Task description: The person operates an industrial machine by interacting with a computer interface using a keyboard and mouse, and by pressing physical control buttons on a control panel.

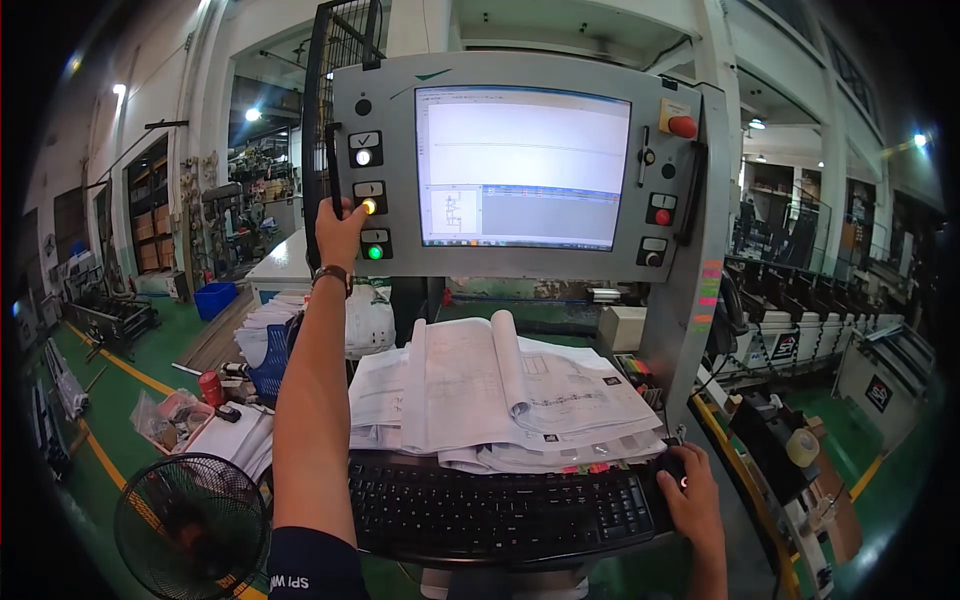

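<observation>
A grey control panel with a lit screen stands in front of me. My left hand is at its left edge, fingers closed around the lower end of a black handle. The thumb of that hand reaches onto a lit yellow button; a white button is above and a green button below. Low on the right, my right hand is closed over a dark computer mouse, mostly hidden under the fingers. The mouse is beside a black keyboard.
Large printed drawings, one sheet curled, lie in a stack behind the keyboard. A red emergency stop knob is at the panel's upper right. A black fan stands at lower left, near a blue bin. Machinery is at right.
</observation>
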`<state>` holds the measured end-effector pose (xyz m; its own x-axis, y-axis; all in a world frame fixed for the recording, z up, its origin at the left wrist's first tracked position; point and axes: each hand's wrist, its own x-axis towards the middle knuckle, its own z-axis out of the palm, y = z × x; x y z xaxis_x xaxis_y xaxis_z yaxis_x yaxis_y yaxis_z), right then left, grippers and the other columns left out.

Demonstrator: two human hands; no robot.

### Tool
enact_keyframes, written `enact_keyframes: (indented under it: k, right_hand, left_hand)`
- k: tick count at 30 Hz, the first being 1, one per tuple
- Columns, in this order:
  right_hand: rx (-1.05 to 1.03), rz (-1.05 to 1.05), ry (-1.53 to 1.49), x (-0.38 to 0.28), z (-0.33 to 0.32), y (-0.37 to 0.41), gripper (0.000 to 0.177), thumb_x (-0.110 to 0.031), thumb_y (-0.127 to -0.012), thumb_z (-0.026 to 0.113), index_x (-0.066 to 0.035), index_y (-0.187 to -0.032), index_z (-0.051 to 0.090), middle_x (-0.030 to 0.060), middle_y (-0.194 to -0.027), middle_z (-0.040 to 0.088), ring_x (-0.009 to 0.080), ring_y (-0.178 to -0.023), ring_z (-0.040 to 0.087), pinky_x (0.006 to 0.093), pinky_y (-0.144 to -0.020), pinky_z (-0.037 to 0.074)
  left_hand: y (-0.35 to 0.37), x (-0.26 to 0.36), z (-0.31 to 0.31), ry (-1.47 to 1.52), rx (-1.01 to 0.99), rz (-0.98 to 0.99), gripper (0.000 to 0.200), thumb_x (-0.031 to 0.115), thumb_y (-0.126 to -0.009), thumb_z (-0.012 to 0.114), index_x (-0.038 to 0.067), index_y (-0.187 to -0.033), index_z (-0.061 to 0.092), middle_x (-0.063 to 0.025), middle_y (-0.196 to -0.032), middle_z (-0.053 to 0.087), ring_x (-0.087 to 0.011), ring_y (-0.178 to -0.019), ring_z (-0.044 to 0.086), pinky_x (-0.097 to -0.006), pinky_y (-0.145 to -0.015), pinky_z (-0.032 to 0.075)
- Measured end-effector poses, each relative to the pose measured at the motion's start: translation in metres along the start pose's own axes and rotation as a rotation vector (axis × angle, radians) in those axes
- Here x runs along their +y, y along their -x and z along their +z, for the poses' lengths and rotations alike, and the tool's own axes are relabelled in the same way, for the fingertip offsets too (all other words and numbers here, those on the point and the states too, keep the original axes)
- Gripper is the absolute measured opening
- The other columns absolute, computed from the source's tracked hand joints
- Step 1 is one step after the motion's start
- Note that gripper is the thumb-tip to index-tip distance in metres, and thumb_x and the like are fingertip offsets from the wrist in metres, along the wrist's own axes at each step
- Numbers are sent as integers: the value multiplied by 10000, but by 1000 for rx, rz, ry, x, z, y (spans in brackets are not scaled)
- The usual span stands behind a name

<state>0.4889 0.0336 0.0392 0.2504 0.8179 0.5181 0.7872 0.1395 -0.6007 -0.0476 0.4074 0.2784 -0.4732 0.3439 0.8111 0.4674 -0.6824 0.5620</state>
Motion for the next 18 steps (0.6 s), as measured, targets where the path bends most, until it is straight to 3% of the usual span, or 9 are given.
enact_keyframes:
  k: [9,18]
  right_hand:
    - [-12,-2,12,-1,-1,1,488,-209,-994,764,-25,-1430,639,236,-1535,572,451,-1352,631,493,-1090,535]
    - [44,-39,-30,3,1,2,552,-190,-926,813,-20,-1421,640,212,-1507,605,436,-1335,646,496,-1100,530]
  left_hand:
    - [0,1,1,18,-10,-45,405,263,-871,926,57,-1084,650,46,-859,586,-91,-769,545,-277,-710,473]
    - [3,5,-2,5,-14,-45,400,257,-877,923,45,-1085,654,35,-885,591,-94,-797,546,-276,-733,472]
